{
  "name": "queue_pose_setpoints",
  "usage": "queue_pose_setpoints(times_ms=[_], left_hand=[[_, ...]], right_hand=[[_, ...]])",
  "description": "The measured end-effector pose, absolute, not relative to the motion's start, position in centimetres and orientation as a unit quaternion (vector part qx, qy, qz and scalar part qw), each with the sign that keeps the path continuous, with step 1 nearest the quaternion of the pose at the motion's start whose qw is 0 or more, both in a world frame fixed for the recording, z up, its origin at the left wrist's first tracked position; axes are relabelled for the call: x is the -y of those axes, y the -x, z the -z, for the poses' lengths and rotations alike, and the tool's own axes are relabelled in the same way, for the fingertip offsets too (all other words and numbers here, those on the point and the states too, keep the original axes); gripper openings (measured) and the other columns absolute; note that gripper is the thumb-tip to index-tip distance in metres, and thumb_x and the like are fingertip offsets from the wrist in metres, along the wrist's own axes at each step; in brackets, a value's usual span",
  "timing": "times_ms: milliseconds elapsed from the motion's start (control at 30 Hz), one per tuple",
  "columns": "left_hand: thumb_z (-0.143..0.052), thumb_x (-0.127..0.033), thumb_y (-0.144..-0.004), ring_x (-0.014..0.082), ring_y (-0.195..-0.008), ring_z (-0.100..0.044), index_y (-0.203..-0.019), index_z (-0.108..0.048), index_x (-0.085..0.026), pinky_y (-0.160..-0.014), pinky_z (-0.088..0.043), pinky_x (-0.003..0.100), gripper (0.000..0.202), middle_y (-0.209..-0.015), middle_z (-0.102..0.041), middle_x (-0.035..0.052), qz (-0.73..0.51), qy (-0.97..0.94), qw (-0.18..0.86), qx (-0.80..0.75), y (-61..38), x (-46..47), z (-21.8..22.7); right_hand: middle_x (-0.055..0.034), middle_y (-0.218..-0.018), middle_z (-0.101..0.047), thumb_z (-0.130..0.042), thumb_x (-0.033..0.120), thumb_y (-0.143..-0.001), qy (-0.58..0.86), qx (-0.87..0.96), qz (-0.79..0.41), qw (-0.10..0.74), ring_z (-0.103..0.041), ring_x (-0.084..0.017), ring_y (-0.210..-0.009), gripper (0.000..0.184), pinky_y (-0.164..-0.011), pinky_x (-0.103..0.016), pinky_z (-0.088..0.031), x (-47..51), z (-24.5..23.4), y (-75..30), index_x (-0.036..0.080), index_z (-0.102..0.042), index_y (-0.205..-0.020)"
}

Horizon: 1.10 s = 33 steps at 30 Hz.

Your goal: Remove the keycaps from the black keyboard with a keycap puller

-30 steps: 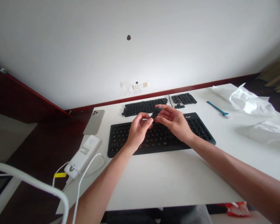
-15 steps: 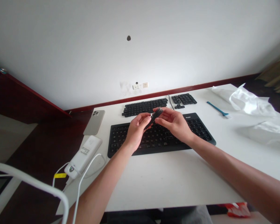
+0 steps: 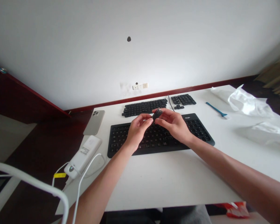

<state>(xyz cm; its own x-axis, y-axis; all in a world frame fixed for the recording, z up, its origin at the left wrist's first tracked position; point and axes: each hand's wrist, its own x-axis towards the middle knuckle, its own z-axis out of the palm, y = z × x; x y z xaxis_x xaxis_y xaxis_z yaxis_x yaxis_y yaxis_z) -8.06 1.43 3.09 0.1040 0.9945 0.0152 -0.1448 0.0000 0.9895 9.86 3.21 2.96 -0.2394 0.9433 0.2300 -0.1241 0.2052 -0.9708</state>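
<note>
Between the fingers of both hands is a small black oblong piece (image 3: 157,114) with a shiny upper end; its exact kind I cannot make out. My left hand (image 3: 139,127) pinches its lower left side between thumb and fingertips. My right hand (image 3: 174,123) closes its thumb and fingers on the other side. Under both hands lies a black keyboard base (image 3: 154,152) with rows of key positions, partly covered by the hands. Just behind it rest a sheet of black keys (image 3: 146,107) and a smaller black number-pad group (image 3: 187,99), with an arrow-key cluster (image 3: 179,107) beside them.
At the left edge of the white table (image 3: 140,183) lie a phone (image 3: 94,123) and a white power bank (image 3: 84,154) with a cable. A blue brush (image 3: 216,109) and crumpled clear plastic (image 3: 247,101) lie to the right. A white curved tube (image 3: 32,183) crosses the lower left.
The black piece has turned between my fingers, showing a broader, shorter outline. Both hands stay over the keyboard base and have barely shifted.
</note>
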Motion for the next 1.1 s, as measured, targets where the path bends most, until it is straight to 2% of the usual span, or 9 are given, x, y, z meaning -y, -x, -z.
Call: queue_pose_setpoints(times_ms=[167, 233, 333, 467, 567, 667, 867, 967, 1100], left_hand=[[-0.069, -0.042, -0.094, 0.0132, -0.082, -0.059, -0.099, -0.069, -0.02, -0.074, -0.046, 0.024, 0.022, -0.091, -0.066, 0.0014, -0.503, -0.511, 0.524, -0.46, 8.5, -1.7, -3.0], [-0.068, -0.043, -0.095, 0.0131, -0.081, -0.059, -0.096, -0.069, -0.02, -0.074, -0.046, 0.024, 0.023, -0.086, -0.065, 0.0007, -0.509, -0.527, 0.493, -0.469, 8.8, -2.0, -2.9], [-0.067, -0.042, -0.095, 0.0145, -0.082, -0.061, -0.094, -0.068, -0.02, -0.076, -0.047, 0.025, 0.022, -0.088, -0.067, 0.0014, -0.523, -0.567, 0.421, -0.477, 9.6, -2.6, -2.7], [-0.059, -0.038, -0.1, 0.0178, -0.082, -0.062, -0.094, -0.068, -0.021, -0.076, -0.047, 0.029, 0.02, -0.089, -0.07, 0.0025, -0.493, -0.632, 0.258, -0.54, 11.5, -3.6, -2.6], [-0.061, -0.032, -0.099, 0.0229, -0.093, -0.062, -0.092, -0.068, -0.021, -0.088, -0.046, 0.035, 0.015, -0.096, -0.073, 0.0045, -0.406, -0.685, 0.087, -0.599, 12.9, -4.1, -2.4], [-0.059, -0.04, -0.102, 0.0293, -0.102, -0.061, -0.098, -0.071, -0.023, -0.09, -0.045, 0.04, 0.021, -0.104, -0.072, 0.0078, -0.3, -0.695, -0.006, -0.654, 13.9, -4.4, -2.2], [-0.054, -0.051, -0.103, 0.0322, -0.109, -0.061, -0.1, -0.074, -0.025, -0.091, -0.046, 0.042, 0.034, -0.11, -0.07, 0.0108, -0.198, -0.688, 0.001, -0.698, 15.0, -4.6, -1.6], [-0.055, -0.052, -0.103, 0.0323, -0.108, -0.061, -0.097, -0.074, -0.024, -0.091, -0.047, 0.042, 0.034, -0.108, -0.07, 0.0114, -0.204, -0.682, -0.007, -0.703, 15.2, -4.7, -1.7], [-0.058, -0.048, -0.101, 0.03, -0.103, -0.061, -0.087, -0.07, -0.022, -0.09, -0.045, 0.039, 0.032, -0.099, -0.07, 0.0108, -0.246, -0.69, -0.012, -0.681, 14.8, -4.5, -2.2]], right_hand=[[-0.0032, -0.082, -0.069, -0.06, 0.036, -0.098, 0.397, 0.574, -0.468, 0.542, -0.066, -0.02, -0.081, 0.033, -0.081, -0.038, -0.058, -3.5, -3.6, -10.3, 0.019, -0.074, -0.122], [-0.0032, -0.083, -0.066, -0.058, 0.035, -0.099, 0.416, 0.589, -0.41, 0.559, -0.063, -0.018, -0.078, 0.033, -0.078, -0.036, -0.057, -3.7, -3.9, -10.7, 0.018, -0.074, -0.122], [-0.006, -0.097, -0.064, -0.059, 0.034, -0.099, 0.432, 0.647, -0.307, 0.549, -0.062, -0.019, -0.085, 0.031, -0.074, -0.034, -0.057, -3.9, -4.0, -11.2, 0.02, -0.074, -0.123], [-0.0088, -0.107, -0.065, -0.059, 0.03, -0.099, 0.423, 0.723, -0.187, 0.513, -0.064, -0.023, -0.095, 0.032, -0.078, -0.036, -0.058, -4.0, -3.9, -11.7, 0.022, -0.071, -0.128], [-0.0086, -0.106, -0.067, -0.06, 0.03, -0.099, 0.419, 0.752, -0.131, 0.491, -0.065, -0.022, -0.091, 0.034, -0.08, -0.038, -0.058, -4.3, -4.4, -12.3, 0.022, -0.069, -0.131], [-0.0071, -0.101, -0.067, -0.062, 0.031, -0.098, 0.458, 0.746, -0.091, 0.474, -0.065, -0.021, -0.085, 0.036, -0.08, -0.037, -0.058, -4.6, -5.3, -14.0, 0.023, -0.069, -0.132], [-0.009, -0.101, -0.072, -0.064, 0.039, -0.094, 0.603, 0.687, -0.025, 0.406, -0.07, -0.024, -0.084, 0.032, -0.079, -0.038, -0.056, -3.1, -4.2, -22.2, 0.021, -0.076, -0.118], [-0.0111, -0.097, -0.074, -0.062, 0.045, -0.093, 0.67, 0.67, 0.004, 0.32, -0.069, -0.025, -0.076, 0.035, -0.073, -0.041, -0.053, -1.1, -1.2, -27.1, 0.02, -0.079, -0.111], [-0.0127, -0.099, -0.077, -0.058, 0.054, -0.091, 0.706, 0.658, -0.021, 0.261, -0.068, -0.027, -0.072, 0.043, -0.067, -0.042, -0.05, 0.2, 1.5, -30.9, 0.022, -0.08, -0.109]])
